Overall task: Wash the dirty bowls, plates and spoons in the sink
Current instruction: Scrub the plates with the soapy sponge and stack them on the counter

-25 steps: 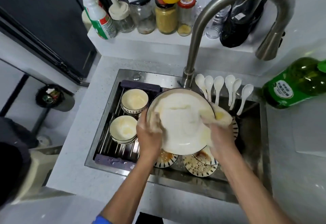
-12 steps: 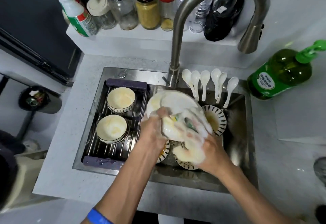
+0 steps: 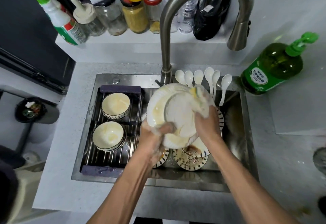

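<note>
A large white soapy plate [image 3: 173, 112] is held tilted over the sink [image 3: 234, 153]. My left hand [image 3: 155, 135] grips its lower left rim. My right hand [image 3: 205, 119] holds a foamy yellow-green sponge [image 3: 195, 92] against the plate's upper right edge. Under the plate lie dirty patterned plates [image 3: 189, 159]. Two soapy bowls [image 3: 115, 105] [image 3: 108, 135] sit on the dark rack [image 3: 112, 155] in the sink's left half. Several white spoons [image 3: 208, 79] lean along the back rim of the sink.
The steel tap [image 3: 165, 34] arches over the sink, its spout at the upper right. A green soap bottle [image 3: 269, 68] stands on the counter to the right. Jars and a spray bottle [image 3: 60, 20] line the back ledge.
The sponge in my right hand has slid from the plate's lower middle up to its upper right rim. My left hand has shifted down to the plate's lower edge.
</note>
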`<state>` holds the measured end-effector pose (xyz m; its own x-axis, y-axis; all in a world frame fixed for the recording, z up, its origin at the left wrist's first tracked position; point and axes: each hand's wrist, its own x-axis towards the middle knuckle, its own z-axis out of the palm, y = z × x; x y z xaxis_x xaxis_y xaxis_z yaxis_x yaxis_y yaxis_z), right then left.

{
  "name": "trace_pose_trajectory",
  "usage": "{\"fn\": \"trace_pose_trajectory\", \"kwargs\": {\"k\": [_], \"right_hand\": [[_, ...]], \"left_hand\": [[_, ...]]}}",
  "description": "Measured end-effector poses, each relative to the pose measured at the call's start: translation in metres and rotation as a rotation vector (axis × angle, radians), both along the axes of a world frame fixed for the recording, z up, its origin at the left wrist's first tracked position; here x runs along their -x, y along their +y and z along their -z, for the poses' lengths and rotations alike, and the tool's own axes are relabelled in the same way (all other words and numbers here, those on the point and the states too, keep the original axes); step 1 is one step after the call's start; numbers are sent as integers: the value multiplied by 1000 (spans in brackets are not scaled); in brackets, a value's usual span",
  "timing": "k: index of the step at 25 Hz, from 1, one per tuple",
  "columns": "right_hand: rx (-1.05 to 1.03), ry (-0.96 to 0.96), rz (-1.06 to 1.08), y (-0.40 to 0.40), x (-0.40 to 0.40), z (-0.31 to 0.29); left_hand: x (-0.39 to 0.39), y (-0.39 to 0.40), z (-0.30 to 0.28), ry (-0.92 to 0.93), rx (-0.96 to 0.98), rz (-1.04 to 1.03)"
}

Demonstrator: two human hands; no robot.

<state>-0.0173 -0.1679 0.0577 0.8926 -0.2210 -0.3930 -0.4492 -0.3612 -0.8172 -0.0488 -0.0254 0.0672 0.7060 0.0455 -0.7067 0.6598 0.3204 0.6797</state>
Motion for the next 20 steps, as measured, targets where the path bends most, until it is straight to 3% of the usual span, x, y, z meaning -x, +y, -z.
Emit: {"fn": "trace_pose_trajectory", "kwargs": {"k": [2,4,7,9,10,13,15,16,17,18,20], "right_hand": [[-29,-8,-59,2,-8,-5],[-82,-19,38,5,-13,-1],[-163,-11,-53,12,-6,-7],[-413,-26,191,8,-17,-8],[-505,22,306,3,-16,-5],[-593,390,478,-13,0,0],[-605,433,553,-22,8,11],[-613,395,612,-23,9,12],[-651,364,659,-22,9,11],[-682,371,684,-21,13,13],[-722,437,588,-16,26,24]], "left_hand": [[-2,-4,1,-38,-66,54],[-8,-3,-2,-116,-179,118],[-8,1,-7,-245,-301,238],[-2,-3,-10,-343,-499,459],[0,-6,-12,-464,-703,633],[-4,-8,9,-803,-1051,987],[-9,3,22,-886,-1217,1172],[-7,12,32,-943,-1322,1150],[-1,15,35,-881,-1286,1002],[9,9,32,-787,-1191,808],[20,-17,22,-456,-764,225]]}}
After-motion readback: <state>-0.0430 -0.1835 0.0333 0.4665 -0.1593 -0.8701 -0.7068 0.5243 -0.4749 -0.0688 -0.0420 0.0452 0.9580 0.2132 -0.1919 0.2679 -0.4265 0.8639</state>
